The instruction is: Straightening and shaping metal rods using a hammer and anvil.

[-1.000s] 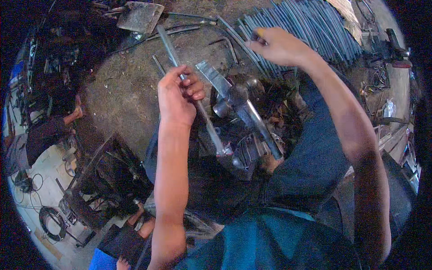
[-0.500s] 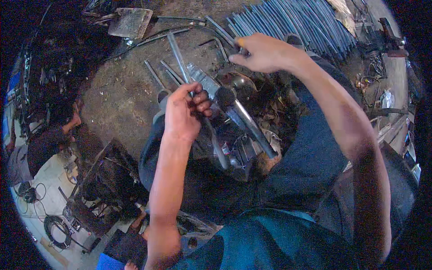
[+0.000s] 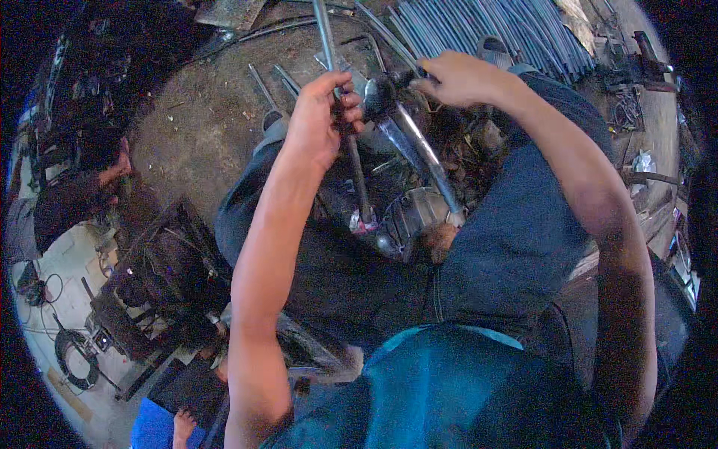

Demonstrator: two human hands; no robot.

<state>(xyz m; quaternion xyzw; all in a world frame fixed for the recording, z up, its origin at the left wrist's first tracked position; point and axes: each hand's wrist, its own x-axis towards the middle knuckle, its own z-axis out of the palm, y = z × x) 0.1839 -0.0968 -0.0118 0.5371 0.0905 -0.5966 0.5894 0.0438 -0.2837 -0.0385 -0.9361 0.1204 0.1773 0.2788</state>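
My left hand (image 3: 327, 116) is closed round a long grey metal rod (image 3: 323, 34), whose lower part runs down between my knees. Up and to the right, my right hand (image 3: 456, 81) has its fingers curled on the near end of another thin metal rod (image 3: 389, 34); its fingertips are partly hidden. Between the hands sits a dark, rounded metal block (image 3: 379, 93), with a shiny metal bar (image 3: 422, 146) slanting from it toward my right thigh. A ribbed metal piece (image 3: 415, 213) lies below, close to the bar's lower end.
A large pile of grey rods (image 3: 493, 34) lies at the far right on the dirt floor (image 3: 202, 120). A dark metal frame (image 3: 161, 273) stands at the left, near a coiled black cable (image 3: 75, 359). Another person's hand (image 3: 123, 159) shows at the far left.
Both hands and the left hand's rod have moved upward in the picture, the right hand slightly rightward too. The block and shiny bar also appear higher; the whole view has shifted.
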